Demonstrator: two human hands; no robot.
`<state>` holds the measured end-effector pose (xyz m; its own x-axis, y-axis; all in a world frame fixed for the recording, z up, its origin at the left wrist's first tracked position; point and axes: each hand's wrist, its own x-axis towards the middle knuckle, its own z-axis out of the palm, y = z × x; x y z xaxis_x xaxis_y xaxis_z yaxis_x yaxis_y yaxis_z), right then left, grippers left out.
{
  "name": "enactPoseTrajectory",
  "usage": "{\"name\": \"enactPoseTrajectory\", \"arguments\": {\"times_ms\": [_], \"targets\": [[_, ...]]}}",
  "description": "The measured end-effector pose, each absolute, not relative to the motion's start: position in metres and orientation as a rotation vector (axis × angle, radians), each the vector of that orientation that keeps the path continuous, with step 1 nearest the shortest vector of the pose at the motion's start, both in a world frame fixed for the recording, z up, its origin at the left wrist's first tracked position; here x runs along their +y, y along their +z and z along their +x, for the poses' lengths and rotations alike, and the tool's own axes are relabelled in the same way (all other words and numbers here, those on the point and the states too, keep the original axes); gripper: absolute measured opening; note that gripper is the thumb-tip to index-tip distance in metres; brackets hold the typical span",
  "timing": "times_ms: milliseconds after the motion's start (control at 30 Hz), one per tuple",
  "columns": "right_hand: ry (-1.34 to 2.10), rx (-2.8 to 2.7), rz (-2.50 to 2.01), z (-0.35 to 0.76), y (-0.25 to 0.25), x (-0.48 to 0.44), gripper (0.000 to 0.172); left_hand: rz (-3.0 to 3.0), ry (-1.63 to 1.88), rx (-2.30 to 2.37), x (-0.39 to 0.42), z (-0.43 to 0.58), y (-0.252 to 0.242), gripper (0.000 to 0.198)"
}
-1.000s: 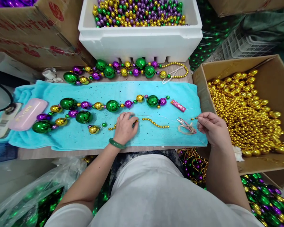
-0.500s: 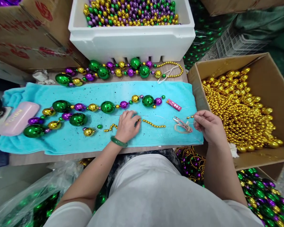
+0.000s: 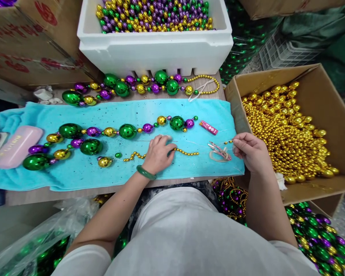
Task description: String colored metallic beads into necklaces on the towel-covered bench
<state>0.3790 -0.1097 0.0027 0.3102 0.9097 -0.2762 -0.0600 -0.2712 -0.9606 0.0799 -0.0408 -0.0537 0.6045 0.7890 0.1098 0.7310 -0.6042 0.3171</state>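
Small, shiny gold beads (image 3: 186, 153) curve across the turquoise towel (image 3: 89, 174).

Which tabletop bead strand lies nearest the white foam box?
The looped strand, its right end small gold beads; the other strand lies on the blue towel, nearer the left hand.

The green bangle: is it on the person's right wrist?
No, the green bangle sits around the wrist of the left hand, while the wrist of the right hand shows no bangle.
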Motion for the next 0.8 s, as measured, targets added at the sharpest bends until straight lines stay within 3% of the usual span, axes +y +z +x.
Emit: {"name": "enactPoseTrajectory", "arguments": {"times_ms": [433, 800], "targets": [[1.152, -0.822, -1.515, 0.380, 0.001, -0.111, 0.017, 2.604, 0.338, 1.206, -0.046, 0.081, -0.050, 0.029], [1.127, -0.830, -1.549, 0.382, 0.002, -0.115, 0.015, 2.604, 0.348, 1.173, -0.049, 0.087, -0.054, 0.022]]}}
